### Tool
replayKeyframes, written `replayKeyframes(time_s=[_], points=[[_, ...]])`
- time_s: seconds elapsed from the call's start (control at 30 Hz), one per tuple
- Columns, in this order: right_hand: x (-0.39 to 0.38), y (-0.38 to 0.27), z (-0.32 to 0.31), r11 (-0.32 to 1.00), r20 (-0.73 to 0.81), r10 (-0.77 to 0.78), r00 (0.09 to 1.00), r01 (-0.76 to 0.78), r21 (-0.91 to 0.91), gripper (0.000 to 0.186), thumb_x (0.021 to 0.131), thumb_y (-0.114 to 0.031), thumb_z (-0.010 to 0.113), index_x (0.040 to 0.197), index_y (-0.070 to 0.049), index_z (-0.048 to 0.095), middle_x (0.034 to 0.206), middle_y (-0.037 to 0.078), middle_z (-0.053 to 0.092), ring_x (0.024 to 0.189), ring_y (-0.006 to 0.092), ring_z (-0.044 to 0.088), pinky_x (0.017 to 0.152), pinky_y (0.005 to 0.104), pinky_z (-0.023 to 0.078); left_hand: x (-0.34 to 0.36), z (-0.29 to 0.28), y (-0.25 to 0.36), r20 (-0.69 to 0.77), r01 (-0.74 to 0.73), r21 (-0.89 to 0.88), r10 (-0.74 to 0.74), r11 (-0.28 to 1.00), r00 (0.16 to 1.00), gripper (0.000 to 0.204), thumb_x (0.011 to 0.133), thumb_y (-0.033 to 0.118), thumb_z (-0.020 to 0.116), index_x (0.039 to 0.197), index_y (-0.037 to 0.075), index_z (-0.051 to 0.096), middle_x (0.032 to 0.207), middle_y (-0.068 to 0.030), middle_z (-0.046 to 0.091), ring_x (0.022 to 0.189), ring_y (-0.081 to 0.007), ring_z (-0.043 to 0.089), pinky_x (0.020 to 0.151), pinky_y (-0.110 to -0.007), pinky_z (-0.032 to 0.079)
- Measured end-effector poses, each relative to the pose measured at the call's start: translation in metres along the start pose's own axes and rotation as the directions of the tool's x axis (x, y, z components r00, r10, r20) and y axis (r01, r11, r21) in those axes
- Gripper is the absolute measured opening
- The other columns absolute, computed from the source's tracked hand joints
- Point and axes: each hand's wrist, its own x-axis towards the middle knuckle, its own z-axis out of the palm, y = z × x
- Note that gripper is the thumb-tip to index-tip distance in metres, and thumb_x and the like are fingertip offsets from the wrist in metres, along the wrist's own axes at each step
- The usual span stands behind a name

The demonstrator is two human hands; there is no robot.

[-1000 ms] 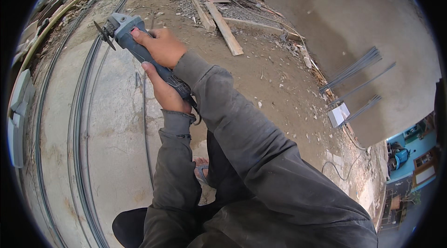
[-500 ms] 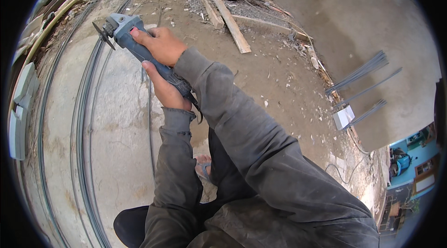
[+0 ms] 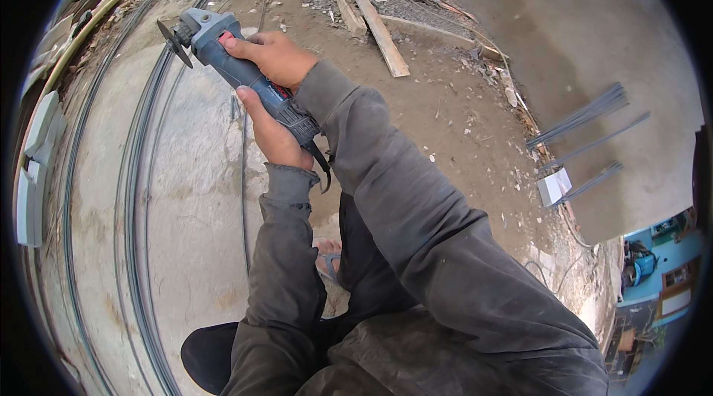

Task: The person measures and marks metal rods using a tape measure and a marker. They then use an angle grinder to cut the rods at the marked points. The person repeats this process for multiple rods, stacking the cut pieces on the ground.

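Grinder lies in left hand, right hand holding nearer disc

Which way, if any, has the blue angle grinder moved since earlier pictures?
Cannot tell: the view shifted; against the grey steel rods, the blue grinder shows no clear shift.

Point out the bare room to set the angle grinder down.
Pale concrete lies bare between the thick rod bundle and the thin rod beside the left sleeve. Right of the grinder and right sleeve, brown dirt is open but pebbly. Crowded: the left edge, with pale pole and blocks, and the grey rods by the wall.
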Motion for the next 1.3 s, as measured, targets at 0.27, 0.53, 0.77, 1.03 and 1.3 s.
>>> replayKeyframes(time_s=[0.27, 0.53, 0.77, 1.03, 1.3], points=[[-0.009, -0.015, 0.001, 0.995, 0.001, 0.093, 0.996, -0.093, 0.041, 0.065, 0.090, -0.052, 0.066, 0.109, 0.010, 0.067, 0.090, 0.017, 0.070, 0.070, 0.0179, 0.067, 0.061, 0.0306, 0.053, -0.003, 0.005, 0.005, 0.017, 0.049, 0.015, -0.049, 0.999, 0.999, 0.077, 0.098, 0.066, 0.044, 0.144, 0.005, 0.040, 0.135, -0.0109, 0.055, 0.120, -0.0247, 0.058, 0.100, -0.039, 0.048], [-0.014, -0.007, -0.016, 0.983, 0.066, 0.115, 0.991, -0.123, 0.134, 0.059, 0.092, -0.050, 0.065, 0.111, 0.007, 0.063, 0.090, 0.015, 0.067, 0.070, 0.0177, 0.067, 0.059, 0.0301, 0.054, 0.000, -0.001, -0.006, 0.047, 0.096, 0.029, -0.097, 0.995, 0.994, 0.075, 0.098, 0.064, 0.045, 0.141, 0.002, 0.042, 0.126, -0.0109, 0.058, 0.113, -0.0236, 0.061, 0.095, -0.038, 0.051], [-0.002, 0.008, -0.026, 0.988, 0.070, 0.089, 0.994, -0.097, 0.124, 0.053, 0.096, -0.045, 0.061, 0.113, 0.005, 0.061, 0.092, 0.014, 0.067, 0.072, 0.0212, 0.069, 0.063, 0.0324, 0.058, 0.011, -0.004, -0.018, 0.094, 0.096, -0.019, -0.094, 0.995, 0.991, 0.074, 0.099, 0.064, 0.043, 0.134, -0.001, 0.046, 0.116, -0.0118, 0.061, 0.104, -0.0224, 0.067, 0.087, -0.036, 0.057], [-0.014, -0.003, -0.027, 0.959, 0.145, 0.182, 0.973, -0.208, 0.191, 0.051, 0.099, -0.045, 0.055, 0.114, 0.004, 0.060, 0.089, 0.015, 0.068, 0.075, 0.0228, 0.070, 0.062, 0.0322, 0.057, 0.020, -0.011, -0.029, 0.017, -0.033, 0.189, 0.030, 0.981, 0.999, 0.085, 0.094, 0.072, 0.047, 0.100, -0.010, 0.064, 0.076, -0.0023, 0.058, 0.068, -0.0093, 0.054, 0.060, -0.028, 0.044], [-0.017, -0.006, -0.033, 0.971, 0.150, 0.212, 0.966, -0.225, 0.075, 0.052, 0.103, -0.045, 0.049, 0.124, 0.002, 0.055, 0.102, 0.015, 0.066, 0.087, 0.0213, 0.068, 0.067, 0.0307, 0.058, 0.012, -0.005, -0.026, 0.070, -0.067, 0.171, 0.056, 0.983, 0.996, 0.088, 0.095, 0.071, 0.043, 0.115, -0.012, 0.062, 0.093, -0.0113, 0.065, 0.086, -0.0160, 0.062, 0.076, -0.031, 0.049]])
